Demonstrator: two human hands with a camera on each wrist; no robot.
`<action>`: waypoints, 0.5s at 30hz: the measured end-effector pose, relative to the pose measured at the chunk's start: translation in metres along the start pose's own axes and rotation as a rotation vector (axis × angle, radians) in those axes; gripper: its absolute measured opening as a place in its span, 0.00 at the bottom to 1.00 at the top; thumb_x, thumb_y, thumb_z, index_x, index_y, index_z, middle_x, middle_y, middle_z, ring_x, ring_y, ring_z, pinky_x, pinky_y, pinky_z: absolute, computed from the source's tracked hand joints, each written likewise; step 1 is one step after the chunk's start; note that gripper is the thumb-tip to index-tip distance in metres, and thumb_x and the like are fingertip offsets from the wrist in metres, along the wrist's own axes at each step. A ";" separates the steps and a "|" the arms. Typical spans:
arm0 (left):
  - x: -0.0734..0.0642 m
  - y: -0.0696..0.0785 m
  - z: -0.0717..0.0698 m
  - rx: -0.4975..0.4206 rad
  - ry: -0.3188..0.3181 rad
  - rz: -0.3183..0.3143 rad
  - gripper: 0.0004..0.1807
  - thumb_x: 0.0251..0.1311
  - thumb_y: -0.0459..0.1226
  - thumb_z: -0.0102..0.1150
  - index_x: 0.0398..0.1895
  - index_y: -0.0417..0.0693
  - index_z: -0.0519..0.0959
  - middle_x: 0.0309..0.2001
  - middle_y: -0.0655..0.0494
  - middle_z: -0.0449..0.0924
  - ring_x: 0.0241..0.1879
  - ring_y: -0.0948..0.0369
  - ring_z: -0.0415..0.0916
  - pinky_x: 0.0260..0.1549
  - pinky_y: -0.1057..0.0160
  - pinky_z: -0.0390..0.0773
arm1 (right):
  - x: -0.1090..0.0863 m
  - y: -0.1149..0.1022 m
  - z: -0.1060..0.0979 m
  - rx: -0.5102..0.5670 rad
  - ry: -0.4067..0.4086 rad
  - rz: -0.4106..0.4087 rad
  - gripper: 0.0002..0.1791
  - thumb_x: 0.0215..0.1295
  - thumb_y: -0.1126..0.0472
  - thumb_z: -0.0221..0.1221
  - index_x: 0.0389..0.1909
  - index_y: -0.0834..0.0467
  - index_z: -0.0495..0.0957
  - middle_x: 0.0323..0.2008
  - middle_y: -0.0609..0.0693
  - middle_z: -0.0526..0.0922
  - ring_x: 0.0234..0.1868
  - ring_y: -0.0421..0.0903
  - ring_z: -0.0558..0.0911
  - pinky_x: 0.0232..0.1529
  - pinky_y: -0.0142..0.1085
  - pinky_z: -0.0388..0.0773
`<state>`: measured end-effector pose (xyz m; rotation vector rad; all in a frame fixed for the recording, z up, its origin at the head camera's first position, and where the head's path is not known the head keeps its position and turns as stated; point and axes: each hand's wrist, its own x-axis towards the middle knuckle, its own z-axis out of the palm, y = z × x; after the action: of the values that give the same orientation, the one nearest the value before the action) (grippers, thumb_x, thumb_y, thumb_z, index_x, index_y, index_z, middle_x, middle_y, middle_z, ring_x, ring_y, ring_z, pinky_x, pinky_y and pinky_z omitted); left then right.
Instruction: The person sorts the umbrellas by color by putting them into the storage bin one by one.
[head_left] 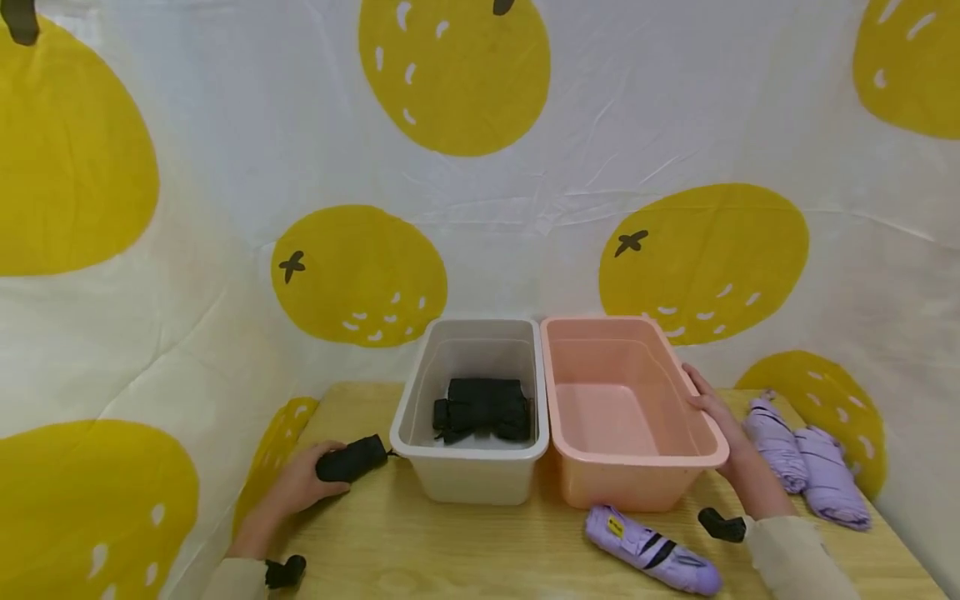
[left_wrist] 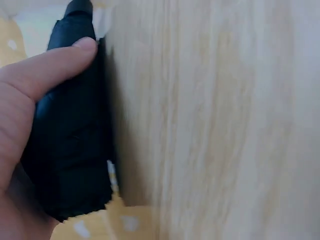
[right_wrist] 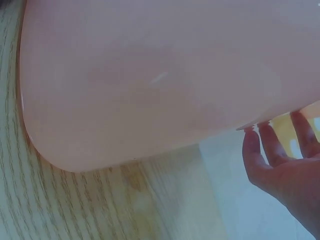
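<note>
Within fingers of left hand (head_left: 305, 478), black cylindrical folded-fabric umbrella (head_left: 356, 459) grasped; at extended fingers of right hand (head_left: 722, 419), pink rectangular plastic bin (head_left: 626, 482) touched.

Your left hand (left_wrist: 15, 112) is gripping a black folded umbrella (left_wrist: 72, 130) | your thumb (left_wrist: 60, 62) is lying across its upper part | wooden table (left_wrist: 215, 110) is filling the right side, blurred | yellow-and-white cloth (left_wrist: 102, 227) is showing below

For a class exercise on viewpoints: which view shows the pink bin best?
Head view: it shows the pink bin nearly whole, rim and inside. The right wrist view shows only a cropped part, with the right hand touching its edge; the left wrist view shows none.
</note>
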<state>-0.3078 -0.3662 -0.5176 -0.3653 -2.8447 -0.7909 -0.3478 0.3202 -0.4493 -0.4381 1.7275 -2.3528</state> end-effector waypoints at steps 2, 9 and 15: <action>0.002 -0.004 0.002 -0.010 0.031 -0.014 0.37 0.42 0.49 0.78 0.58 0.47 0.77 0.54 0.41 0.75 0.52 0.42 0.73 0.48 0.41 0.71 | 0.000 0.001 0.000 0.017 -0.009 0.005 0.34 0.78 0.63 0.30 0.77 0.44 0.27 0.74 0.52 0.34 0.55 0.33 0.73 0.51 0.31 0.73; 0.017 -0.013 0.013 -0.110 0.069 -0.110 0.40 0.43 0.54 0.76 0.57 0.42 0.73 0.52 0.42 0.76 0.49 0.45 0.74 0.46 0.45 0.73 | -0.004 0.002 -0.004 -0.005 -0.028 -0.023 0.34 0.78 0.62 0.31 0.77 0.43 0.29 0.70 0.47 0.44 0.57 0.33 0.71 0.54 0.31 0.70; 0.020 -0.016 0.012 -0.196 0.110 -0.177 0.36 0.44 0.55 0.75 0.55 0.47 0.77 0.51 0.46 0.77 0.46 0.50 0.74 0.44 0.49 0.73 | 0.000 0.000 -0.002 0.026 -0.038 -0.011 0.33 0.78 0.62 0.29 0.77 0.43 0.28 0.73 0.49 0.38 0.58 0.33 0.70 0.55 0.32 0.70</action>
<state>-0.3327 -0.3697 -0.5314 -0.0904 -2.7316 -1.0928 -0.3490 0.3221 -0.4495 -0.4856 1.6797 -2.3562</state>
